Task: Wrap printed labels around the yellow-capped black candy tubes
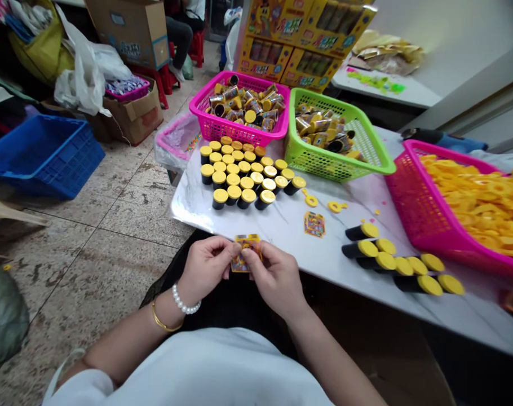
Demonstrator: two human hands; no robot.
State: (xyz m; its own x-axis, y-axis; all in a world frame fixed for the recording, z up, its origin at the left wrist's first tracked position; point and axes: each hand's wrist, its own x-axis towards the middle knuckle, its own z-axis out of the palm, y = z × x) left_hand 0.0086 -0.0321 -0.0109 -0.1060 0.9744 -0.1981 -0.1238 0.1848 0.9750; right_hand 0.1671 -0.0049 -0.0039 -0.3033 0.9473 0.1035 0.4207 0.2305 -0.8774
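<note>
Close to my body, at the table's front edge, my left hand [208,260] and my right hand [277,276] pinch a small colourful printed sticker [248,242] between thumbs and fingers. Whether it is one piece or a stack I cannot tell. A similar printed sticker [314,224] lies flat on the white table [290,248]. Ahead of my hands stand rows of black cups with yellow lids [247,196], upright and close together. More lidded cups [385,261] appear at the right, slanted in view. Two yellow ring pieces [311,201] lie between the groups.
A pink basket [239,133] and a green basket [339,164] hold labelled cups. The pink basket [429,208] at right holds yellow plastic parts. Yellow printed boxes [301,45] are stacked behind. A blue crate [45,155] stands on the floor at left; a seated person's leg [180,42] shows farther back.
</note>
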